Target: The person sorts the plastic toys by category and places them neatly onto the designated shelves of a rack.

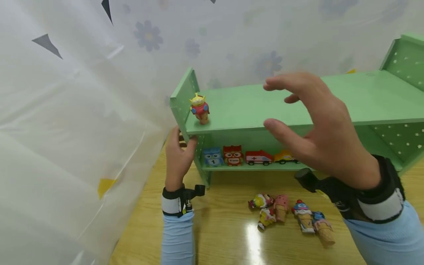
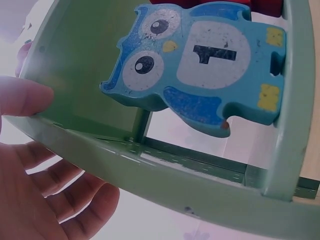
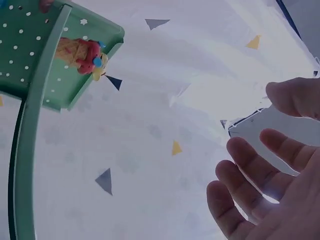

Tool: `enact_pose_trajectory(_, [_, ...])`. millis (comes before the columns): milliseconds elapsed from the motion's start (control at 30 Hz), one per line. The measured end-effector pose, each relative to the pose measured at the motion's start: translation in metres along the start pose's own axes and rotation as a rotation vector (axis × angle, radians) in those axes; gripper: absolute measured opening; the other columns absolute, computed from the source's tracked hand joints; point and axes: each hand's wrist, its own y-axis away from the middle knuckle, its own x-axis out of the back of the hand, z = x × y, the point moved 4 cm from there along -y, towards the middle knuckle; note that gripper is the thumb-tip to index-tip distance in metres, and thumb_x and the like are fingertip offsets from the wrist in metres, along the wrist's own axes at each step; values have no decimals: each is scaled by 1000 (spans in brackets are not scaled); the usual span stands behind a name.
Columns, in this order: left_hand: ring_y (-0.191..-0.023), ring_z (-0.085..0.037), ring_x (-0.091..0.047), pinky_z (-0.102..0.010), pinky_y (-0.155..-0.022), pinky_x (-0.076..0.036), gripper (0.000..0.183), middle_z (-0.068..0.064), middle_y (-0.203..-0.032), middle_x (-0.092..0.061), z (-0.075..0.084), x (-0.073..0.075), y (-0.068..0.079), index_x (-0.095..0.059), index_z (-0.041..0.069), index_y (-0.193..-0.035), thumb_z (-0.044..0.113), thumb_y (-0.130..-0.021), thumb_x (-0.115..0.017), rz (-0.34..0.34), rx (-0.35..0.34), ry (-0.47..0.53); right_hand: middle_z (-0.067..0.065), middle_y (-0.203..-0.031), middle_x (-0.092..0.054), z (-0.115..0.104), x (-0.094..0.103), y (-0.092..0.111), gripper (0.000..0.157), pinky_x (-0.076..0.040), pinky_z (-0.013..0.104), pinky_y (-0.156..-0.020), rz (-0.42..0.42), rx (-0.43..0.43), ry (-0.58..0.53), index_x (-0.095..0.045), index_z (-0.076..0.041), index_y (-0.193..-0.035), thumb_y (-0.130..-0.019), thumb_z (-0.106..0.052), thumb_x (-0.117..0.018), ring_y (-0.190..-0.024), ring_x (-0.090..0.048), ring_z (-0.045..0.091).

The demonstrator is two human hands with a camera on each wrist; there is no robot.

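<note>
1. Shelf [image 1: 240, 106], green one: left hand [image 1: 178, 160] has a grip on its left side.
2. Right hand [image 1: 322, 129] is up in front of the shelf, fingers pretty wide.
3. Alien cone toy [image 1: 200, 108] stands on the shelf's top, left end.
4. Five more toys [image 1: 281, 206] lie in front of the shelf.

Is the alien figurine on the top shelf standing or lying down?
Standing: the alien figurine has its cone on the green shelf, yellow head uppermost.

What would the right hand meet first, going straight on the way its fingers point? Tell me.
From the right hand, most likely the yellow-headed figure at the left end of the green upper shelf. No other toy shows between. Depth is unclear, so the hand might pass above or in front of it.
</note>
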Motion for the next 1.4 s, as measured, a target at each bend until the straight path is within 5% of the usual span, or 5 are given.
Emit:
enact_pose_trajectory(333, [-98,-37,-58,-52,-78,-54,41,-26,-119,-57,-1,-2,1,-50,-6,-129,4,-90,-56,6,-2,9,7,-107,-68,10,29,93,46,-39,14,-79,-79,-216,119,-63,-6,-121,-77,-5,-74,-93,-55,7])
enact_pose_trajectory(633, [-99,-37,-59,-51,-78,-54,41,-25,-121,-57,0,-2,0,-49,-5,-130,5,-91,-56,-6,0,5,-12,-87,-65,21,29,160,41,-42,13,-57,-245,-427,256,-68,-17,-104,-69,3,-77,-75,-51,-8])
enact_pose_trajectory(1033, [-100,-36,-57,-54,-78,-53,41,-26,-120,-57,-2,0,2,-49,-5,-130,6,-91,-56,-2,3,-2,1,-102,-66,50,17,254,35,-40,23,-47,-545,-629,236,-64,-13,-112,-79,-12,-75,-68,-48,-6])
enact_pose_trajectory(1400, [-100,-36,-56,-54,-78,-52,39,-26,-119,-57,-1,-1,1,-50,-5,-129,5,-91,-56,-1,-12,-7,-1,-104,-55,48,-10,294,55,-40,23,-54,-732,-755,188,-61,-16,-120,-77,-48,-74,-70,-43,-1])
